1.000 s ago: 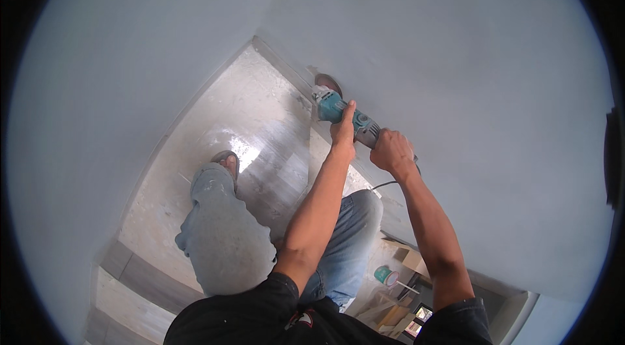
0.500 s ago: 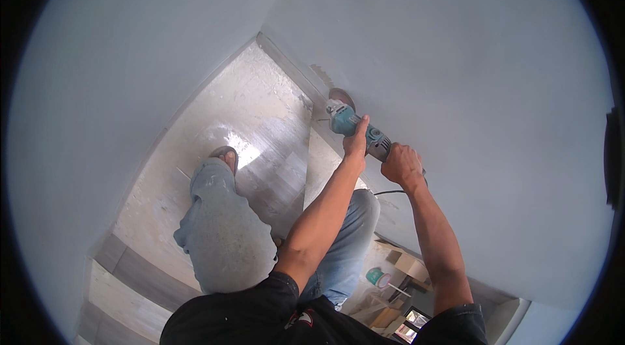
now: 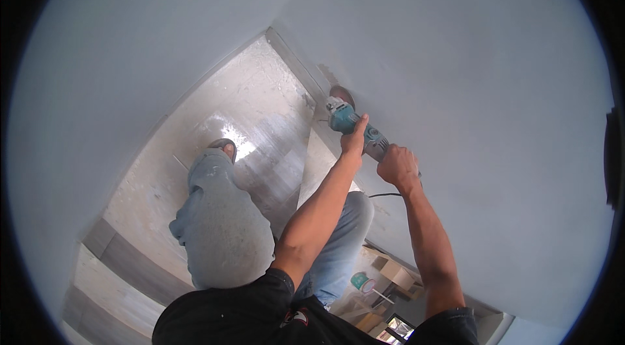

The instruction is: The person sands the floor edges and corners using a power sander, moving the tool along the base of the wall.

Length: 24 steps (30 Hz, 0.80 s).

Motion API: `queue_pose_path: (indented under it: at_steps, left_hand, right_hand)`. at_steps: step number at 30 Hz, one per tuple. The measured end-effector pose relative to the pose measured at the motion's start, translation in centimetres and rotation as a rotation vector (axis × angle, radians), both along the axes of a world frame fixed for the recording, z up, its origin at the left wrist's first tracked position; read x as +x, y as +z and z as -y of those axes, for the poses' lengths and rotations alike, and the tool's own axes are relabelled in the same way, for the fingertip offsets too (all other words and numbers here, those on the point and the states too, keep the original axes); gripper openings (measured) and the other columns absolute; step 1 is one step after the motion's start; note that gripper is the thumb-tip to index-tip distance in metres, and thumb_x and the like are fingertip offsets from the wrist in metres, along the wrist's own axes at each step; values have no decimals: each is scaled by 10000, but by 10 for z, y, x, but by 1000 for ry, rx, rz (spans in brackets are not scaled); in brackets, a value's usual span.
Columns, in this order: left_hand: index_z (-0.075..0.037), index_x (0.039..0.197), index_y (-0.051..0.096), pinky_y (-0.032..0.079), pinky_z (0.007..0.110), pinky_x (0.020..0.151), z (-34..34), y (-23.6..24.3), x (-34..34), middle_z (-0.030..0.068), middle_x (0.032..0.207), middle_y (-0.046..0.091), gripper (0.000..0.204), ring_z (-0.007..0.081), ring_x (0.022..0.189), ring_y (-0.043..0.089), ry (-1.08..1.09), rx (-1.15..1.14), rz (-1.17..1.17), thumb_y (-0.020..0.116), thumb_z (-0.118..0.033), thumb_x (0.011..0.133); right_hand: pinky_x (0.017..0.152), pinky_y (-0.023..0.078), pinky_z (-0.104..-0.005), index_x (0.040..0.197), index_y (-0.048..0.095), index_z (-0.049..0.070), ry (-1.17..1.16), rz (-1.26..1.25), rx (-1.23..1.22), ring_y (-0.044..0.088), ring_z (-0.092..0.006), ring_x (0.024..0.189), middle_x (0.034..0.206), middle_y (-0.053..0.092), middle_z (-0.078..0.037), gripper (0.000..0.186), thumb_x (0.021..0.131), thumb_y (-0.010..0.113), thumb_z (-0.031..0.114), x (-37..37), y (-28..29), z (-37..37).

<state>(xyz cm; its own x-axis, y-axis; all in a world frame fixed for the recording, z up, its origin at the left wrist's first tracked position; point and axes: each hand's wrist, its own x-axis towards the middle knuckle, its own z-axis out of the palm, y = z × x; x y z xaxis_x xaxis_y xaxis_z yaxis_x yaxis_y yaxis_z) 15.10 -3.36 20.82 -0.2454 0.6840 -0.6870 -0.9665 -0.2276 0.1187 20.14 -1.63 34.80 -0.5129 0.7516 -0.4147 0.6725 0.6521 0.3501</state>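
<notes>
Both my hands are closed on a teal and grey angle grinder (image 3: 343, 118). My left hand (image 3: 355, 140) wraps its body near the head, thumb laid along the casing. My right hand (image 3: 398, 166) grips the rear end. The grinder's reddish-brown round disc (image 3: 341, 95) is up against the lower part of the blue-grey wall (image 3: 456, 97), just above the grey baseboard (image 3: 293, 61). A rough scraped patch (image 3: 327, 74) marks the wall beside the disc. Whether the disc is spinning I cannot tell.
A black power cord (image 3: 385, 195) trails behind the grinder near my knee. My sandalled foot (image 3: 225, 147) rests on the dusty, partly wood-look floor (image 3: 260, 149). Behind me lie a teal-labelled tub (image 3: 362, 282) and wooden pieces (image 3: 396, 273). Another wall (image 3: 117, 84) rises at left.
The view has shifted slightly, so the room corner appears further right. Both hands keep their hold on the grinder, and its disc stays at the wall near the scraped patch.
</notes>
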Motion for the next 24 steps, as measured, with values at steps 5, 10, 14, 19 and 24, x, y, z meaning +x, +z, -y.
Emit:
queue_pose_path:
  at_steps: [5, 10, 14, 19, 24]
  left_hand:
    - [7, 1345, 462, 410, 356, 987, 1, -1, 1, 113, 1272, 522, 878, 218, 1160, 519, 48, 18, 10, 770, -549, 739]
    - [4, 1358, 450, 393, 366, 1003, 10, 0, -16, 109, 1306, 504, 893, 219, 1192, 495, 74, 85, -24, 770, -553, 738]
    - [17, 1370, 438, 378, 373, 1018, 13, 3, -19, 120, 1325, 501, 919, 217, 1208, 482, 48, 89, 1, 768, -560, 735]
    - [40, 1370, 431, 384, 381, 1015, 12, -4, -17, 123, 1318, 510, 938, 221, 1199, 488, 43, 35, -11, 768, -560, 733]
    - [50, 1363, 433, 390, 365, 1017, 16, -5, -34, 145, 1315, 506, 932, 239, 1202, 492, 98, 55, -40, 767, -552, 736]
  right_hand:
    - [834, 527, -460, 946, 659, -30, -15, -11, 25, 665, -398, 935, 962, 682, -247, 270, 721, 564, 86, -3, -1, 4]
    - [812, 527, -488, 913, 664, -35, 2, -85, 42, 665, -419, 896, 920, 684, -254, 257, 715, 570, 98, -10, -1, 11]
    - [817, 528, -483, 918, 670, -31, 38, -47, 36, 666, -418, 898, 926, 682, -258, 260, 718, 567, 100, -15, 0, 11]
    - [830, 527, -472, 941, 665, -32, 22, -55, 41, 666, -414, 907, 938, 680, -265, 274, 723, 564, 99, -12, -9, 12]
    - [839, 523, -472, 956, 660, -43, 1, -110, 18, 666, -411, 916, 941, 681, -263, 285, 725, 565, 96, -26, -11, 17]
